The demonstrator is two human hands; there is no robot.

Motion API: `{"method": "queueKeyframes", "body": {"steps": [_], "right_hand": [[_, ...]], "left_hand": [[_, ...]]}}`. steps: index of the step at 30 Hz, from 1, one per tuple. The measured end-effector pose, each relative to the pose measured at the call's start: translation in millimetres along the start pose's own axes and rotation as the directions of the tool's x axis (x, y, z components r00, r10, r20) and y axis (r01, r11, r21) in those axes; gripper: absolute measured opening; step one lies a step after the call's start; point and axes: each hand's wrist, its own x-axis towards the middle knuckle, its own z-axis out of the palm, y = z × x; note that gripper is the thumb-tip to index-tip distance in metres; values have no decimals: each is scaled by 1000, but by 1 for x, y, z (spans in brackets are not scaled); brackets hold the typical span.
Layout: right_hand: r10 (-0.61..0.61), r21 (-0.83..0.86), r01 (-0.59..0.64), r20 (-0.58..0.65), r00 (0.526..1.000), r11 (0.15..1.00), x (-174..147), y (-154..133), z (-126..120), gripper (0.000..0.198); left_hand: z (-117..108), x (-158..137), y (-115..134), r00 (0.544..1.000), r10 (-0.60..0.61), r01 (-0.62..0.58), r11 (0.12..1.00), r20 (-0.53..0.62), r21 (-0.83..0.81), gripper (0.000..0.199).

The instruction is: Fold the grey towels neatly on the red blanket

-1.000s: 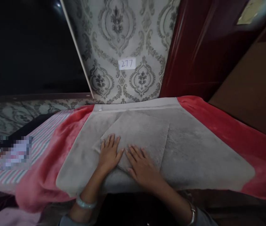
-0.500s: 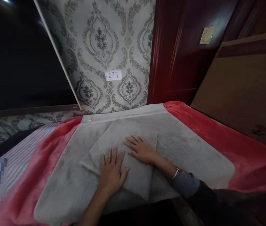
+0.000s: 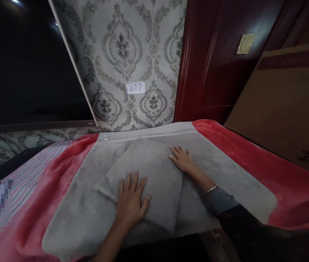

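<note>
A folded grey plush cloth (image 3: 154, 182) lies turned at an angle on a larger grey plush mat (image 3: 72, 214). Flat on the cloth's lower left part rests my left hand (image 3: 132, 202), its fingers spread. My right hand (image 3: 183, 159) is at the cloth's upper right edge, palm down with fingers stretched out, a silver bracelet on the wrist. Neither hand grips anything. One folded corner of the cloth sticks out to the left beneath its top layer.
A red plush blanket (image 3: 233, 160) spreads under the mat, with striped fabric (image 3: 41, 169) at the left. Behind stand a patterned wall with a paper label (image 3: 135, 87), a dark screen (image 3: 31, 69) and a red door (image 3: 214, 69). A cardboard box (image 3: 285, 105) leans at right.
My right hand has slid right from the cloth's middle to its upper right edge. The left hand stays in place on the cloth. The view has shifted slightly.
</note>
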Motion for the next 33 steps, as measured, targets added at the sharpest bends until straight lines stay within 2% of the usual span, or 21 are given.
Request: {"method": "queueKeyframes", "body": {"steps": [2,4,9,13,18,20,21,22,23,25,27,29,33], "right_hand": [[-39,-1,39,-13,999,999,5,-16,-5,59],[-143,23,143,-9,990,989,10,-37,-7,59],[-342,60,339,52,938,939,6,-75,2,62],[-496,131,484,81,865,865,-21,-82,6,57],[-645,250,608,106,757,754,-66,-95,-2,54],[-705,304,650,119,700,697,-70,-100,-8,54],[-716,318,657,122,687,684,-67,-102,-11,52],[-708,317,649,123,695,692,-60,-103,-14,50],[-680,299,626,123,723,720,-50,-103,-16,49],[-569,220,538,116,814,814,-25,-104,-18,50],[-466,132,452,114,877,882,-3,-106,-14,54],[-433,71,428,97,896,901,11,-108,-6,57],[-458,48,456,53,887,889,12,-111,8,57]], "left_hand": [[1,-1,0,1000,-1,1,1000,-16,-10,56],[0,-2,1,1000,-9,8,1000,-28,-17,55],[-3,-4,3,998,-25,24,999,-53,-33,52],[-1,-5,2,993,-22,16,999,-115,-51,50],[4,-12,0,956,-91,63,992,-279,-109,47],[4,-17,1,943,-102,71,992,-316,-108,47],[4,-19,2,943,-92,63,993,-320,-98,47],[3,-21,3,947,-77,52,995,-313,-86,47],[3,-23,3,951,-63,42,996,-302,-75,47],[2,-26,5,960,-55,39,997,-275,-65,44],[1,-28,7,963,-68,51,996,-260,-73,40],[0,-28,8,961,-89,69,994,-263,-86,38],[-2,-27,9,951,-100,72,992,-292,-104,34]]}}
